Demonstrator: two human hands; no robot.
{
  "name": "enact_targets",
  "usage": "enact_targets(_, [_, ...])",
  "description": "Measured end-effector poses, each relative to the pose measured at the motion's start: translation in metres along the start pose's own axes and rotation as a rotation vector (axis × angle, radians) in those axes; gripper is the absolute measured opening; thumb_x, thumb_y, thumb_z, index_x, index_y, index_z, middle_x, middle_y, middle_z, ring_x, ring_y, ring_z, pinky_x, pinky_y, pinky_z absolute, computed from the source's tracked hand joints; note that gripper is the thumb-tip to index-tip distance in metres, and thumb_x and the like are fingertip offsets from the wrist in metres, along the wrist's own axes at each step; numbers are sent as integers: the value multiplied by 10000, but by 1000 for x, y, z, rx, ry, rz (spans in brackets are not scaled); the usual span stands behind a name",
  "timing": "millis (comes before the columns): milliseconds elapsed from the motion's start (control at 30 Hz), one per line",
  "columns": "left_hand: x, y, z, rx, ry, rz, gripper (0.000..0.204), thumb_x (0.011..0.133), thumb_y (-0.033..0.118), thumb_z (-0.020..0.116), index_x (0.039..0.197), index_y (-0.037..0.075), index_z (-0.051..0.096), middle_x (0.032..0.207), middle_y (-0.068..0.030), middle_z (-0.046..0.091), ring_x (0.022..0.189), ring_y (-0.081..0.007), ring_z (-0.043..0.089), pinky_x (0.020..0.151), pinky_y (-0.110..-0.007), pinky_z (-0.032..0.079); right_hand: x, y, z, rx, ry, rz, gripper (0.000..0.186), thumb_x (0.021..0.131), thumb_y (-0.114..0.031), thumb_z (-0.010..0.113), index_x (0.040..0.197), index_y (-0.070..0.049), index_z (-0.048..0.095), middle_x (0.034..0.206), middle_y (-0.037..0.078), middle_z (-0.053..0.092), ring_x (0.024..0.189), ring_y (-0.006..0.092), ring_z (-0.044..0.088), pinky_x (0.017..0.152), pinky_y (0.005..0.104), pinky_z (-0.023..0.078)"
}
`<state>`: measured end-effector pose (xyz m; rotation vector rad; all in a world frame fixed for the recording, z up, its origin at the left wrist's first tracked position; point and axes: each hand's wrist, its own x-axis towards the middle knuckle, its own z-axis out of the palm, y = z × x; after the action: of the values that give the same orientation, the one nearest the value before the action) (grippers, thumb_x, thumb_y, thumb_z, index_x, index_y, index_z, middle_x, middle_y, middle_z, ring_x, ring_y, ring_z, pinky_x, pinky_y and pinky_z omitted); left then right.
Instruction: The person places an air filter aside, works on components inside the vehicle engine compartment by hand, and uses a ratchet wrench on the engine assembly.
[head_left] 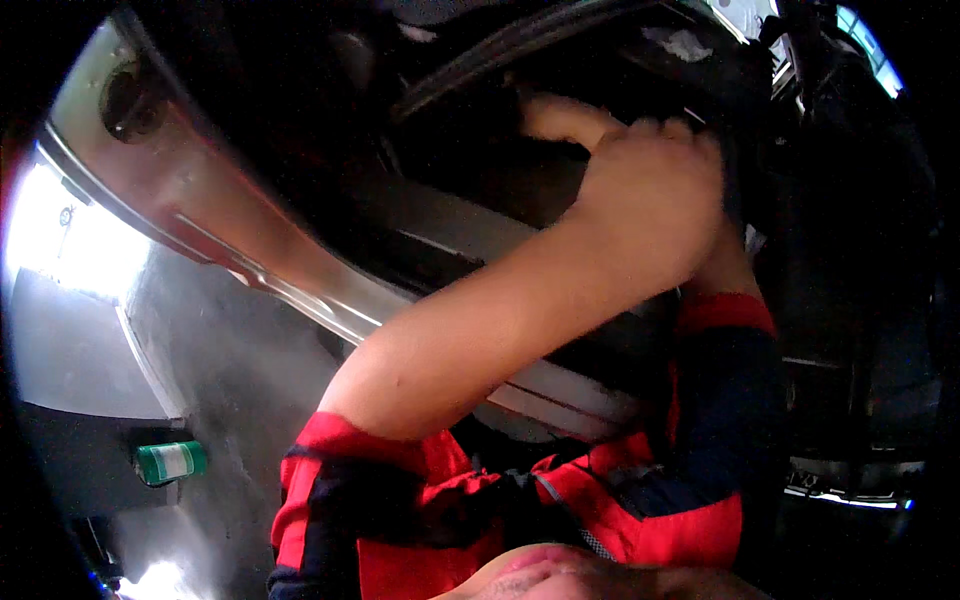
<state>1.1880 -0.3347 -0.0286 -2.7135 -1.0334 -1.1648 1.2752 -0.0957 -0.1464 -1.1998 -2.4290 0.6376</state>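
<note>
My left hand (655, 185) reaches across the middle into a dark car interior, its fingers curled at a dark trim edge (730, 180); what they grip, if anything, is hidden. My right hand (565, 120) is behind and left of it, partly covered by it, with bent fingers reaching into shadow. Its fingertips and anything in them cannot be made out. A dark curved seal or trim (480, 45) arches above the hands. Below them lie a grey strip (460, 225) and the bare metal door opening (220, 200) of the car body, running diagonally from the upper left.
A green container (170, 462) with a pale label is at the lower left on grey floor (240, 380), near a pale panel (90, 350). Dark bodywork or trim (840, 300) fills the right side, and bright openings show at the upper right.
</note>
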Motion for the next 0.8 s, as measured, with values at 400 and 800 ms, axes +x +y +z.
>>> enact_targets(400, [0,-131,17,361,-689,-538,274,843,129,522,1040,43,693,1110,-177,655,987,-337,653,854,-455,524,43,87,0,-1207,-522,121,327,834,-93,538,1140,-12,619,1132,200,628,1027,375,585,899,432,464])
enact_targets(800, [-28,-149,13,322,-727,-595,296,827,133,511,1037,28,691,1122,-194,645,1022,-360,631,908,-447,497,6,-42,9,193,178,-39,500,849,-261,663,1264,-18,528,1256,157,569,1158,273,523,975,363,398])
